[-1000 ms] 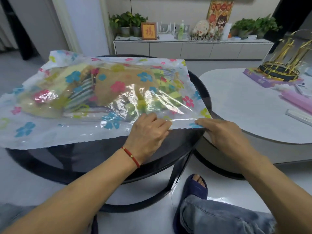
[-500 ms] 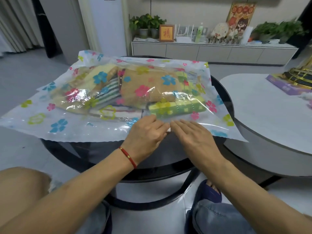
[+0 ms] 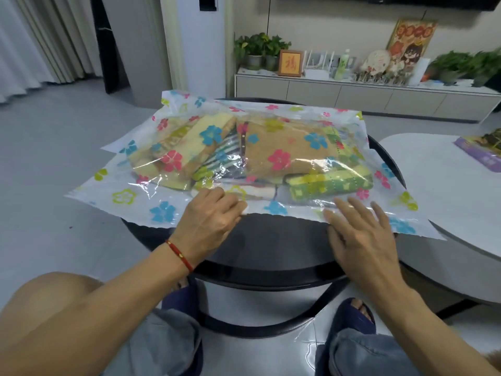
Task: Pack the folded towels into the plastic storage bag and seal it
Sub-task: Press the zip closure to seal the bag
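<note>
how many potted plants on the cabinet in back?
4: two green potted plants at the left end of the long white cabinet, two at its right end. More may sit beyond the frame's edge.

Flower-printed clear plastic bag [image 3: 130, 194] lies flat, folded towels [image 3: 284, 153] inside.

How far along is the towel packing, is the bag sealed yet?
Packing looks done: the folded towels all lie inside the plastic storage bag on the black round table. Sealing is in hand: the left hand pinches the near open edge, and the right hand presses flat on it. Left: closing that edge fully; whether any part is sealed can't be told.
</note>
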`<state>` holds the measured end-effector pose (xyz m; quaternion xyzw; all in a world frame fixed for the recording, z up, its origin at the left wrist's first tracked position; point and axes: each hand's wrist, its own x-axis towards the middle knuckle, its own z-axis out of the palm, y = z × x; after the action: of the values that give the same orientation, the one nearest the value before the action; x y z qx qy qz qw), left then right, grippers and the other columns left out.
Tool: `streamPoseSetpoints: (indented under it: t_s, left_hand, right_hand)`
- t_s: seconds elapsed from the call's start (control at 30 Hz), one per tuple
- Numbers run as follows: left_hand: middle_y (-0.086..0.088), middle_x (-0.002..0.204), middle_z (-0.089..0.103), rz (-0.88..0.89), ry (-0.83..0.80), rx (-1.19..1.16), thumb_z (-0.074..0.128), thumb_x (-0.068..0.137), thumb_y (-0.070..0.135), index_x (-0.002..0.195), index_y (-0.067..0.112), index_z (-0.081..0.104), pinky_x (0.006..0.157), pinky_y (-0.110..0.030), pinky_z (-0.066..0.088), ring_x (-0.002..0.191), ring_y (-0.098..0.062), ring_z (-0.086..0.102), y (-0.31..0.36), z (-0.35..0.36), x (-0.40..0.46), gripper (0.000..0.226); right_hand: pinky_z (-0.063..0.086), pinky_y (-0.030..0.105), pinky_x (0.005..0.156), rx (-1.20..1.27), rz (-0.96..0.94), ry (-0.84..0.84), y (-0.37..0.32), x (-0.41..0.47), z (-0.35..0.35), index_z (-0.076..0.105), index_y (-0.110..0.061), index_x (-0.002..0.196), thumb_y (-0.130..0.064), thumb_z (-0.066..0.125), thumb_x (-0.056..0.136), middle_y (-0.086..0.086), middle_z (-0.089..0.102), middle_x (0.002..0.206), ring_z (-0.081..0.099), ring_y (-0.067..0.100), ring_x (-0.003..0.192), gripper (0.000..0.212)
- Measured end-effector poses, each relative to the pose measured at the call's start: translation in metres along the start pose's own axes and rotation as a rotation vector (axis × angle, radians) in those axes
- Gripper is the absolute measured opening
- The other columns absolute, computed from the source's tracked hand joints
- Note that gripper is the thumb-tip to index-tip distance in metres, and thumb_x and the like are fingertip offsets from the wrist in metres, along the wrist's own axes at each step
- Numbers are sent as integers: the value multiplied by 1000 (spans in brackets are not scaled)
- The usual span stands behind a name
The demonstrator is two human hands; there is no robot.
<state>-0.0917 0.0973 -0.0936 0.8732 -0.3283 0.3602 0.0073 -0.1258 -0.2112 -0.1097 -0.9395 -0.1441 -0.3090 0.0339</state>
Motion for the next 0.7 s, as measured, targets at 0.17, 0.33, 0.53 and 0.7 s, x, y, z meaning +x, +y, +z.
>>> streamPoseSetpoints:
  t_s: [0.17,0.33,0.53,0.7]
  left_hand:
    - [-9,88,66,-93,37,-78,62,92,11,95,6,70,64,-44,50,73,-31,60,12,2,0,11]
    - [-8,82,63,-119,46,-78,58,94,17,89,8,71,62,-40,46,70,-28,55,9,1,-6,17]
    - [-8,81,62,-100,34,-20,53,99,21,90,8,69,61,-43,45,70,-32,56,-11,-2,-32,23]
    - [-9,80,63,-183,64,44,55,100,22,92,9,70,60,-45,45,67,-33,54,-47,-19,-70,22]
  right_hand:
    - [44,56,112,69,-130,15,-93,34,17,65,-12,139,-18,68,95,11,65,144,59,33,135,45]
    - [45,58,112,133,-67,-54,-118,49,31,75,-17,124,0,75,87,1,76,125,66,36,126,41]
    - [50,59,106,183,-56,-79,-98,29,41,76,-16,121,13,78,80,4,77,125,66,37,126,50]
    - [49,58,107,201,-22,-46,-86,19,42,78,-17,118,17,76,79,3,76,126,64,33,130,52]
